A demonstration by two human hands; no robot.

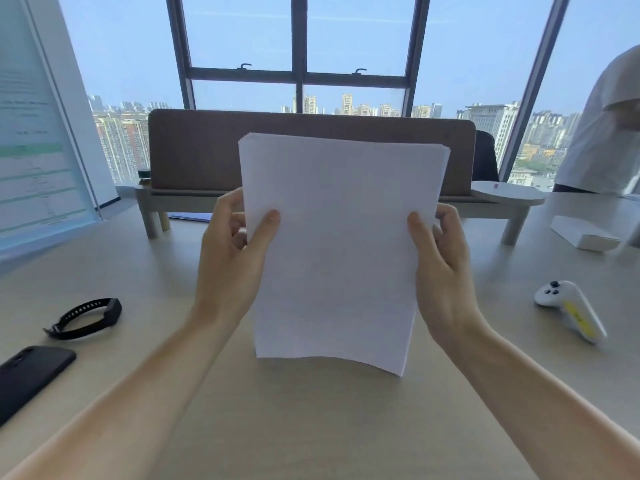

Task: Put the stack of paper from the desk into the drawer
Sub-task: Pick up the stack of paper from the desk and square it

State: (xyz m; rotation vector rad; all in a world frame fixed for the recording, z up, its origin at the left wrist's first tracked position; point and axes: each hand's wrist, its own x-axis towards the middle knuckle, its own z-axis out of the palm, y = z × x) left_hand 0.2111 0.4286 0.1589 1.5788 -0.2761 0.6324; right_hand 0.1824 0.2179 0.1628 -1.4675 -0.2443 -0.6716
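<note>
A stack of white paper (341,244) stands almost upright in front of me, lifted above the light wooden desk (304,417). My left hand (230,261) grips its left edge, thumb on the front sheet and fingers behind. My right hand (441,268) grips the right edge the same way. The bottom edge of the stack curls slightly and hangs just over the desk top. No drawer is in view.
On the left lie a black wristband (85,318) and a black phone (29,379). A white controller (571,310) and a white box (585,233) sit on the right. A brown divider on a wooden shelf (194,150) crosses the back. Another person (606,126) stands at far right.
</note>
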